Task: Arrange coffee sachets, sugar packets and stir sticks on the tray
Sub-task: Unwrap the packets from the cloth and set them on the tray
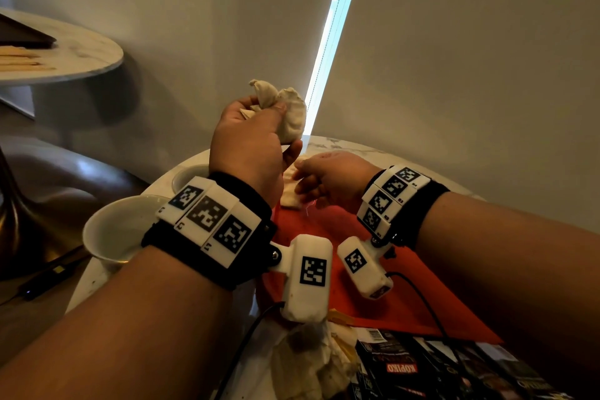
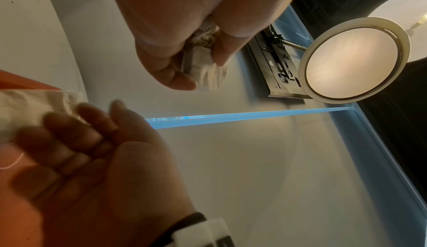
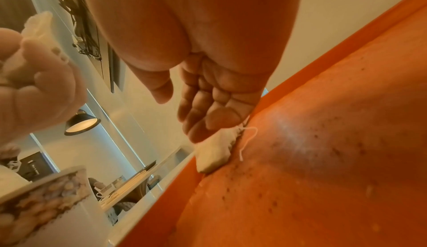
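Packet (image 1: 291, 187) lies at the far edge of the red tray (image 1: 406, 295), directly under the right hand (image 1: 328, 178), whose fingertips press down on it, nearly straight. Above it, the left hand (image 1: 250, 140) is raised clear of the table, fingers clamped round a bunch of crumpled packets (image 1: 285, 110).

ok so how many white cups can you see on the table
2, both left of the orange tray: one cup beside the left wrist, another cup just behind it, mostly hidden by the left hand. More may be hidden.
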Motion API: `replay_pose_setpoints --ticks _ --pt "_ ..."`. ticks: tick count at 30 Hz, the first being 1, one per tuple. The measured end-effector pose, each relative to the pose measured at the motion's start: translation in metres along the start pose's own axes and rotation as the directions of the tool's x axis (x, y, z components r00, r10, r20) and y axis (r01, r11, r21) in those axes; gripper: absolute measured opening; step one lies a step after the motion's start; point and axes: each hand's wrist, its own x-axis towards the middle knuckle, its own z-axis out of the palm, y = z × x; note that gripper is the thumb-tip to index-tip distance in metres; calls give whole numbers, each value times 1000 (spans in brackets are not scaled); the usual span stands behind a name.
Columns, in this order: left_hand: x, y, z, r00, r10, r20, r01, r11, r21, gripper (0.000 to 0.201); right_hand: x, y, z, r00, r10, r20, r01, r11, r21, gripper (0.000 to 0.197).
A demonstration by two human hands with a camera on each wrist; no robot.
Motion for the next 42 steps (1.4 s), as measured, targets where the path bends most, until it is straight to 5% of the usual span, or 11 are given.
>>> replay_pose_setpoints --ticks 5,11,15,35,42 --pt "-2 -3 2 998 -16 54 17 1000 -11 21 -10 -18 -21 970 -172 -173 193 975 111 37" --pt "0 -9 0 996 -59 70 57 998 34 27 -39 -51 -39 935 -340 -106 355 900 253 40" --pt "1 -11 -1 995 -45 84 40 998 53 27 -49 -57 -38 904 -423 -66 428 891 150 16" --pt "4 -14 -4 996 -35 87 24 993 119 28 -53 -49 -33 915 -381 -130 397 909 129 9" --pt "4 -10 -4 998 54 -18 -49 980 195 7 -49 -42 -37 926 -347 -147 371 910 188 9"
